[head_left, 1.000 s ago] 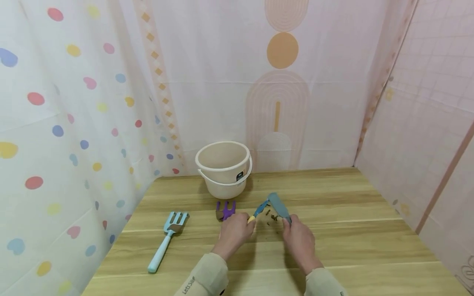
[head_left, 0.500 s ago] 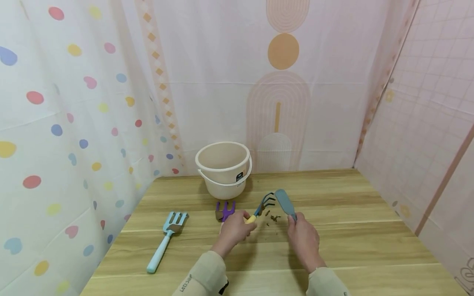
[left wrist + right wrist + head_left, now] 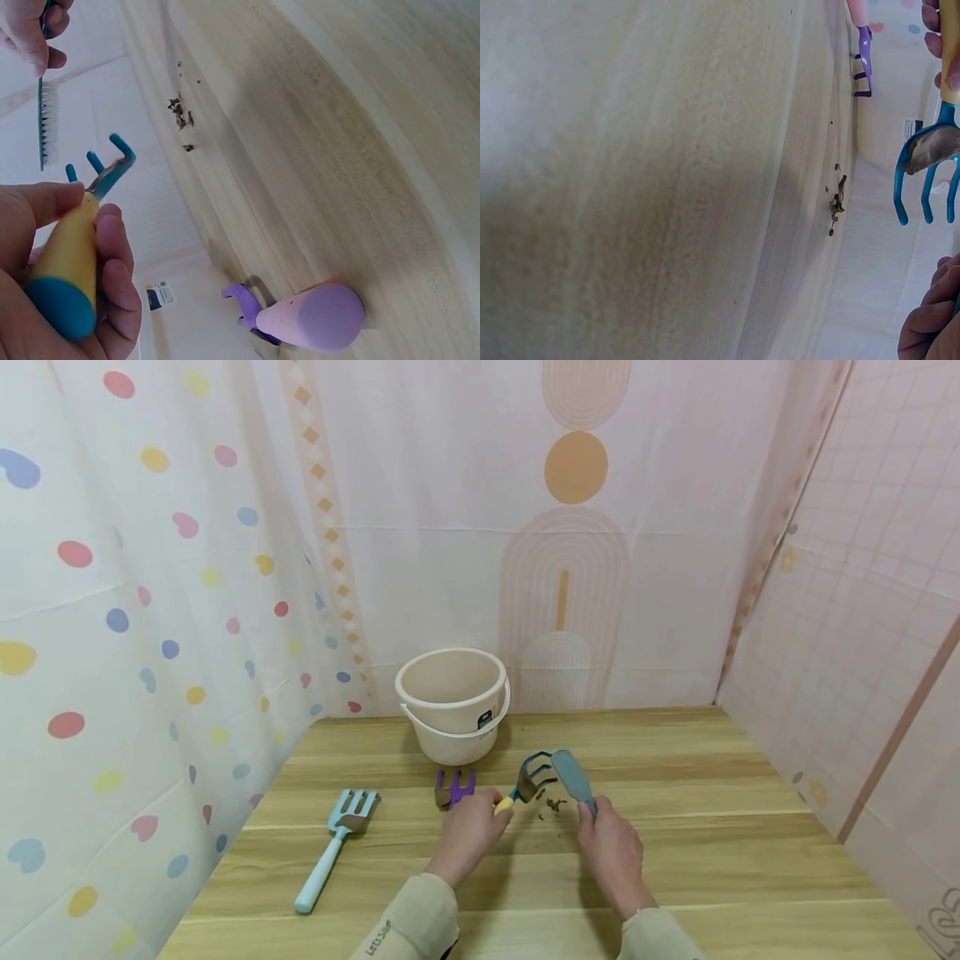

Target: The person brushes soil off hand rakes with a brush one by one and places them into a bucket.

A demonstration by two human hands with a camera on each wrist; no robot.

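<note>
We grip a small rake (image 3: 73, 244) in our left hand (image 3: 467, 837) and a brush (image 3: 573, 776) in our right hand (image 3: 612, 845). Brown crumbs (image 3: 555, 805) lie on the desk (image 3: 712, 810), nearer than the bucket (image 3: 448, 717).

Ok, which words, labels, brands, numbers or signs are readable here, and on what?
"Lets": left sleeve; the lettering after it is too blurred.
Label on the bucket: too small and blurred to read.
Looping outline, right-hand curtain: cut off; cannot tell whether it is lettering.
</note>
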